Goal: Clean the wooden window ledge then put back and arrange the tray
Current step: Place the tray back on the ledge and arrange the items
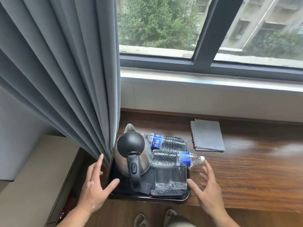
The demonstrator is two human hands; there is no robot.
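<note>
**At the left end of the ledge: tray sits between two spread hands**

Head view, looking down.
- The wooden window ledge (254,169) runs under the window (164,25). Its left end tucks against a grey curtain (65,79).
- The black tray (124,196) rests on that left end, its left side right at the curtain's hem.
- On the tray:
  - A steel kettle (132,154) with a black lid stands upright at the left, handle toward the camera.
  - Two water bottles lie on their sides to its right. The far bottle (165,142) has its cap end toward the kettle. The near bottle (177,158) has its cap poking out over the tray's right edge.
  - Two clear glasses (171,177) stand side by side in front of the near bottle.
  - A remote control (167,192) lies along the near rim, just in front of the glasses.
- A folded grey cloth (207,135) lies flat on the ledge, right of the tray and apart from it.
- The left hand (95,189) is wide, fingers straight and spread, holding nothing. Its thumb reaches over the tray's left rim and its fingers point up beside the curtain.
- The right hand (209,192) is also wide and spread, holding nothing. Its thumb is close to the tray's right rim by the glasses.
- Whether either thumb actually touches the tray I cannot tell.
- Slippered feet (141,219) show on the floor below the ledge.
</note>
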